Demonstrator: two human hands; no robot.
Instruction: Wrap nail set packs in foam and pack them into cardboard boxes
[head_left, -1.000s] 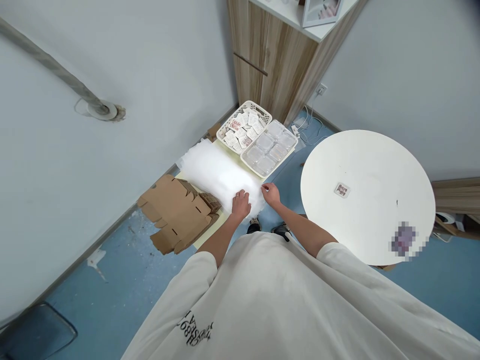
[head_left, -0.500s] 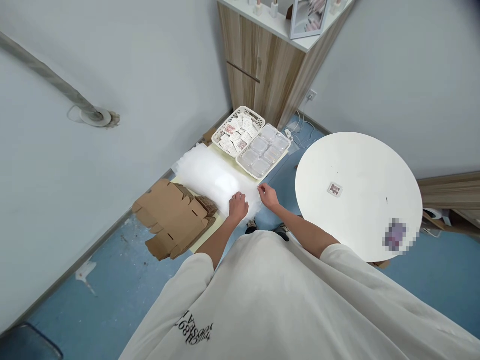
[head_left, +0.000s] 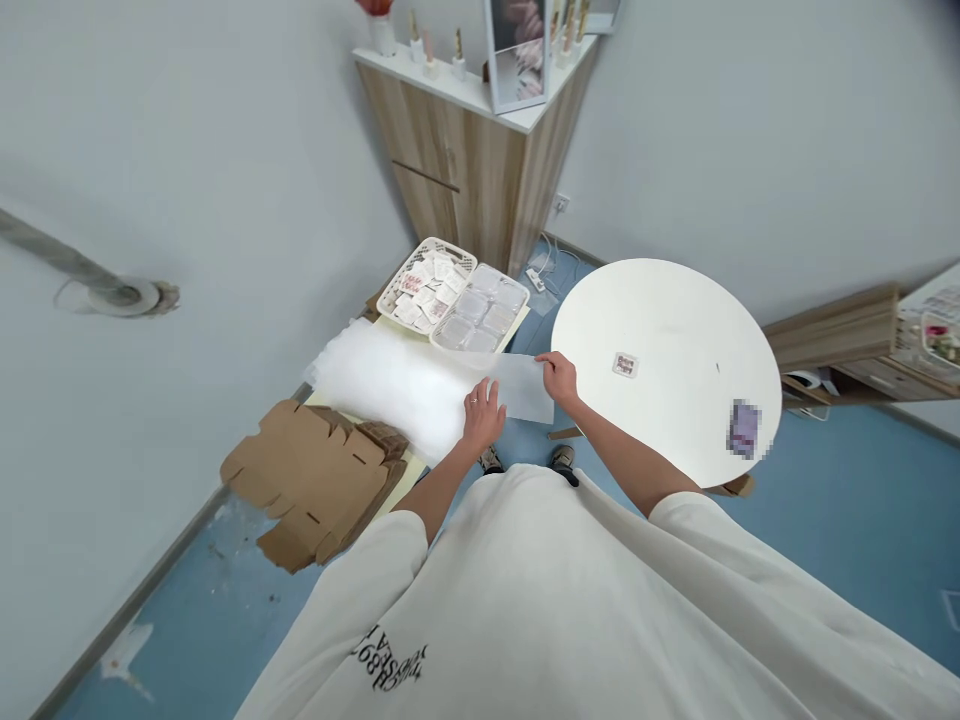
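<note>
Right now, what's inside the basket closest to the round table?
The basket holds clear plastic boxes side by side. Anything beneath them is covered, so I can't tell.

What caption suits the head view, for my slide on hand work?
Right hand draws out a translucent sheet; left hand rests on the white stack.

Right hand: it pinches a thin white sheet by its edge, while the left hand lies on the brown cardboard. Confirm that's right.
Not quite: the head view shows the left hand on the white sheets, not the brown cardboard. The right hand does pinch a thin sheet by its edge.
</note>
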